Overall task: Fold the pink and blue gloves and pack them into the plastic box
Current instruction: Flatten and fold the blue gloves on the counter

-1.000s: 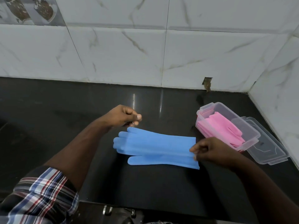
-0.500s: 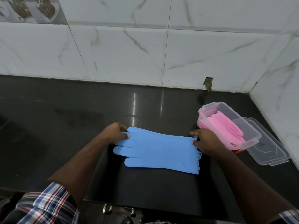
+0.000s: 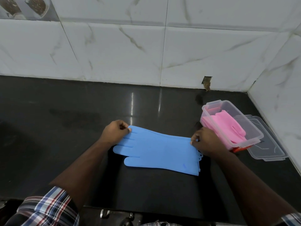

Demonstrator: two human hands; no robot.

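Two flat blue rubber gloves [image 3: 160,151] are stacked on the black counter [image 3: 65,128], fingertips pinched by the left hand [image 3: 114,133], cuff pinched by the right hand [image 3: 206,141]; pink gloves [image 3: 228,123] are already tucked in the clear plastic box [image 3: 250,126].

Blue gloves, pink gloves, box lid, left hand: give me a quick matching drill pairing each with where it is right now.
Things:
1. blue gloves
2. pink gloves
3. box lid
4. left hand

Places:
A. inside the plastic box
B. pinching the fingertip end of the blue gloves
C. flat on the dark counter between both hands
D. on the counter right of the box

Pairs: 1-C, 2-A, 3-D, 4-B
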